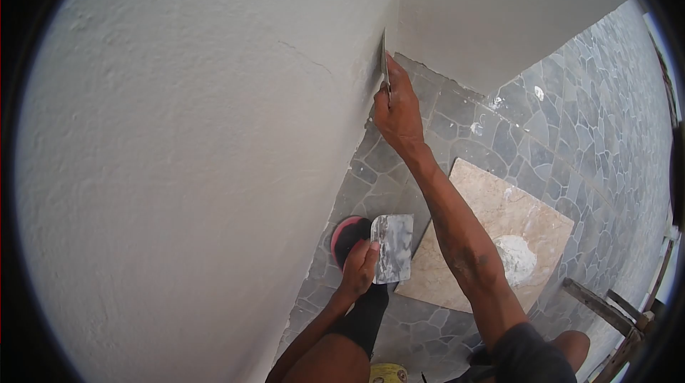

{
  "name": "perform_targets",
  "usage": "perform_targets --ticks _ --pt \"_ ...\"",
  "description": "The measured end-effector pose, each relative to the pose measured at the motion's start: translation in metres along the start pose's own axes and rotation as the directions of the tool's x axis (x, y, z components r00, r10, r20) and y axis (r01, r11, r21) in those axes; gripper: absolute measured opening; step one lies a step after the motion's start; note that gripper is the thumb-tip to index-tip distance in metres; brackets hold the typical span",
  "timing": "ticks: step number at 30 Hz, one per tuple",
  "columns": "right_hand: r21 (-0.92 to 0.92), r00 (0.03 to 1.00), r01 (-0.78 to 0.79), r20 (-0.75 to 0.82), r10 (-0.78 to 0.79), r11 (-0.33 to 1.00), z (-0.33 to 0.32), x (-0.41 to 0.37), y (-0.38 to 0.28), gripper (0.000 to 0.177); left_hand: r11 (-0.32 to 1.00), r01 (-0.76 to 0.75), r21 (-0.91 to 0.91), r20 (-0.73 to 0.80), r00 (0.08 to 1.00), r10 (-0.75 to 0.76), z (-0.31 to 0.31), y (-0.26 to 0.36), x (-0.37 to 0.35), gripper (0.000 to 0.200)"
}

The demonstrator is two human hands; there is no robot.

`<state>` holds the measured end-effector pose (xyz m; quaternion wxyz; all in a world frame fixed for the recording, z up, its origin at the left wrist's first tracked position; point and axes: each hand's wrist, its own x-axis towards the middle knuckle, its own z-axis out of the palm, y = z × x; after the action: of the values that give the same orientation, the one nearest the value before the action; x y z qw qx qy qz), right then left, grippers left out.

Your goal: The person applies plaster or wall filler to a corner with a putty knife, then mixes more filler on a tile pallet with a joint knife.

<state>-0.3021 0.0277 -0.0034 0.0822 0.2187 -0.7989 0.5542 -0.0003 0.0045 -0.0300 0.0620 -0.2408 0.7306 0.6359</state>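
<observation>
My right hand [399, 110] is closed around a thin putty knife [386, 62], its blade seen edge-on against the white wall [200, 140] near the inner corner. Lower down, my left hand [359, 267] grips a wide flat scraper plate [393, 247] smeared with white paste, held above the floor by my foot. On the floor to the right lies a beige marble-look tile [485, 197] with a mound of white paste [515, 259] on it, partly behind my right forearm.
The adjoining wall [492, 12] meets the first at the corner. White blobs dot the grey stone-pattern floor [556, 126]. Wooden pieces [599, 304] stand at the lower right. A yellow object [388, 374] shows at the bottom edge, beside my legs.
</observation>
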Motion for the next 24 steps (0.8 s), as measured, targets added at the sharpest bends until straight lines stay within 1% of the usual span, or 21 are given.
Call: perform_targets --ticks 3,6,9,12,15,17,18,21,24 --pt "-0.013 1.000 0.013 0.003 -0.013 1.000 0.008 -0.017 -0.007 0.060 1.000 0.008 -0.001 0.004 1.000 -0.008 0.000 0.000 0.000 0.033" --pt "0.048 0.999 -0.024 0.045 0.022 0.999 0.010 -0.035 -0.017 0.064 0.999 0.039 -0.006 0.016 0.999 -0.039 -0.001 0.005 -0.001 0.033" --pt "0.050 1.000 0.004 0.029 -0.005 0.999 0.012 -0.051 -0.026 0.063 1.000 0.010 -0.019 -0.003 1.000 -0.010 0.002 0.002 0.001 0.033" --pt "0.029 0.993 -0.059 0.106 0.056 0.998 0.006 -0.063 -0.034 0.060 0.999 0.050 0.003 0.007 0.999 -0.050 -0.001 0.015 -0.001 0.034" --pt "0.101 0.995 -0.079 0.074 0.072 0.992 -0.004 -0.068 -0.042 0.049 0.997 0.072 -0.034 -0.002 0.997 -0.073 0.000 -0.008 -0.002 0.034" --pt "0.097 0.948 -0.297 0.152 0.281 0.950 -0.024 -0.066 -0.051 0.041 0.994 0.098 -0.050 0.007 0.995 -0.098 -0.002 -0.006 -0.002 0.035" --pt "0.088 0.905 -0.401 0.191 0.380 0.912 -0.034 -0.066 -0.051 0.038 0.992 0.112 -0.059 0.012 0.994 -0.111 -0.003 -0.006 -0.002 0.035" --pt "0.141 0.851 -0.520 0.174 0.496 0.843 -0.058 -0.067 -0.036 0.034 0.972 0.144 -0.185 -0.012 0.989 -0.148 -0.002 -0.003 -0.001 0.035" --pt "0.323 0.759 -0.651 0.255 0.599 0.687 -0.080 -0.074 -0.029 0.032 0.917 0.172 -0.359 -0.029 0.980 -0.195 -0.007 0.008 0.003 0.033"
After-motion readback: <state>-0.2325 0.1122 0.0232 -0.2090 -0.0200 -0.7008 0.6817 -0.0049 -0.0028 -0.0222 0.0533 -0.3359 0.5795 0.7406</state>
